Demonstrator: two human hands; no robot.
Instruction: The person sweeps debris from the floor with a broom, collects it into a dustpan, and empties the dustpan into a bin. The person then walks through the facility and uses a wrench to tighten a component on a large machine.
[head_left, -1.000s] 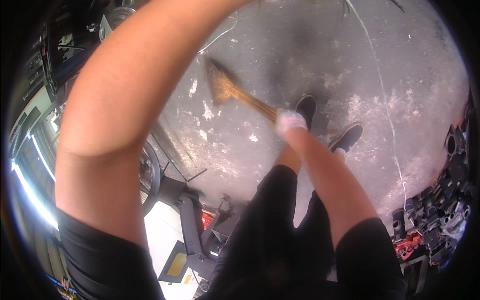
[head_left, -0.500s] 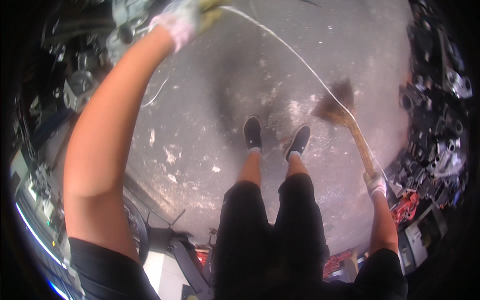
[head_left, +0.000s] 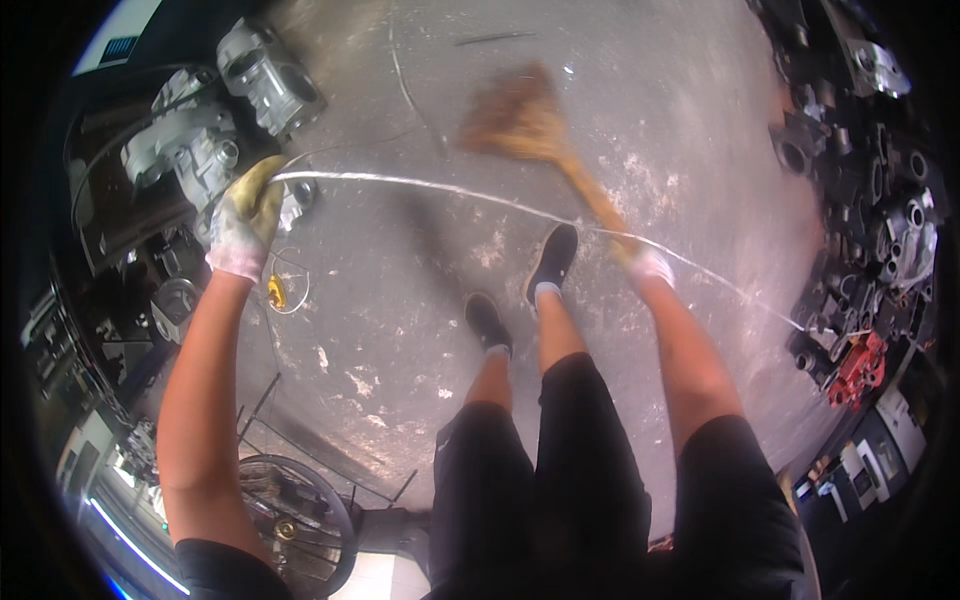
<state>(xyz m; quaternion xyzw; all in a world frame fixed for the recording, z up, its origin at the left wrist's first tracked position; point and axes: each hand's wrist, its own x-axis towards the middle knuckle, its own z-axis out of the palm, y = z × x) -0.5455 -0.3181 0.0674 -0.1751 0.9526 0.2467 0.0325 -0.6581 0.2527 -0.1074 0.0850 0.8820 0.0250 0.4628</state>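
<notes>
My left hand (head_left: 247,215), in a white glove with a yellow palm, is closed around a thin white cable (head_left: 430,184) beside grey metal castings. The cable arcs to the right, passes across my right hand, and reaches the dark parts at the right. My gloved right hand (head_left: 645,262) grips the handle (head_left: 590,190) of a short broom. Blurred by motion, the brown bristle head (head_left: 515,108) points far left, over or on the floor. Whether the cable touches the broom handle, I cannot tell.
Grey castings (head_left: 268,78) stand at the left. Dark metal parts (head_left: 850,270) and a red part (head_left: 857,368) line the right side. A wheel (head_left: 300,520) lies near left. On the floor are a yellow object (head_left: 277,292) with a thin cord and a dark strip (head_left: 495,38).
My right hand has swung the broom leftward and farther out. My left hand appears lower and farther left with the cable still in it. My feet have shifted, and the view has turned.
</notes>
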